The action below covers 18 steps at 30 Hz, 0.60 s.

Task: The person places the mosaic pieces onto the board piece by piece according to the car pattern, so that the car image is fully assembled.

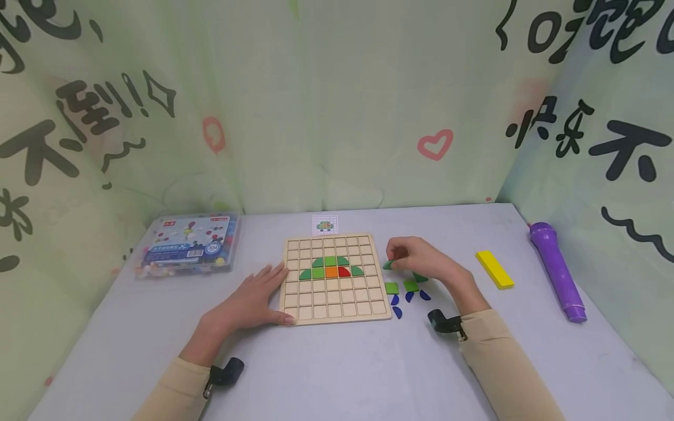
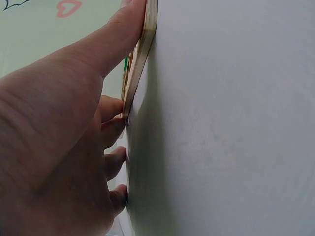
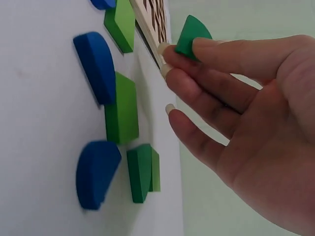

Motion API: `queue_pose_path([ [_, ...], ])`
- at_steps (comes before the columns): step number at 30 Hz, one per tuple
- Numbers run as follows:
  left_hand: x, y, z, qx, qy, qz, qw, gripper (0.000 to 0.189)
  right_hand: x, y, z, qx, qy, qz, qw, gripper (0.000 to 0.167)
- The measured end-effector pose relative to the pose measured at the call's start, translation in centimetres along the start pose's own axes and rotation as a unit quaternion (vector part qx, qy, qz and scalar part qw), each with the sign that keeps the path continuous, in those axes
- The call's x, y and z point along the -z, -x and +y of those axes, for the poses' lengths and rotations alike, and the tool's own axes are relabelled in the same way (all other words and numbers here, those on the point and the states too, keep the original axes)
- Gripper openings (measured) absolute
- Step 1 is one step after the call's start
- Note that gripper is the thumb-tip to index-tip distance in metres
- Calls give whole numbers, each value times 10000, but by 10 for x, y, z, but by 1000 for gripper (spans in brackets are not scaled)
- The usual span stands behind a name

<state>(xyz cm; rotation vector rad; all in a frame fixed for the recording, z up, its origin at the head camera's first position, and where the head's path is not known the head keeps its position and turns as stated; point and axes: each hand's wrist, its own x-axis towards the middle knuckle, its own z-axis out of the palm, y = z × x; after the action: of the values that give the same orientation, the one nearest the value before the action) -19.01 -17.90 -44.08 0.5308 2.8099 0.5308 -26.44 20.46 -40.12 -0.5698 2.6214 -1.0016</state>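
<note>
In the head view my left hand (image 1: 258, 301) rests at the left edge of a wooden grid board (image 1: 310, 314), fingers spread, thumb at its near corner. The left wrist view shows the board's side (image 2: 140, 73) against that thumb. My right hand (image 1: 421, 257) pinches a dark green quarter-circle piece (image 3: 191, 38) between thumb and fingertips, just off the board's right edge. Green quarter-circles (image 1: 305, 274), light green squares (image 1: 330, 261), an orange square (image 1: 331, 272) and a red quarter-circle (image 1: 344, 272) lie in the grid.
Beside the board's right edge lie light green squares (image 1: 411, 286), blue quarter-circles (image 1: 425, 295) and a dark green piece (image 1: 420, 277). A pattern card (image 1: 325, 224) sits behind the board. A clear box (image 1: 189, 245) stands left; a yellow block (image 1: 495, 269) and purple tube (image 1: 558, 272) lie right.
</note>
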Motion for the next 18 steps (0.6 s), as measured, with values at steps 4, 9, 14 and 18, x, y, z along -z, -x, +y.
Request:
queue_pose_path([
  [4,0,1,0,18,6,-18,10000,118,-5,-4,-4,140,-219,8,9997,6],
  [9,-1,0,-2,2,55,-4,10000,119,-13,-10,-12,272,-264,77,9993,17],
  [14,-3,-1,-4,-27,33,28,10000,119,-23,-18,-22,220,-187,41,9996,22],
  [18,-3,-2,-5,-58,7,48,10000,118,-33,-23,-32,246,-361,-103,9990,24],
])
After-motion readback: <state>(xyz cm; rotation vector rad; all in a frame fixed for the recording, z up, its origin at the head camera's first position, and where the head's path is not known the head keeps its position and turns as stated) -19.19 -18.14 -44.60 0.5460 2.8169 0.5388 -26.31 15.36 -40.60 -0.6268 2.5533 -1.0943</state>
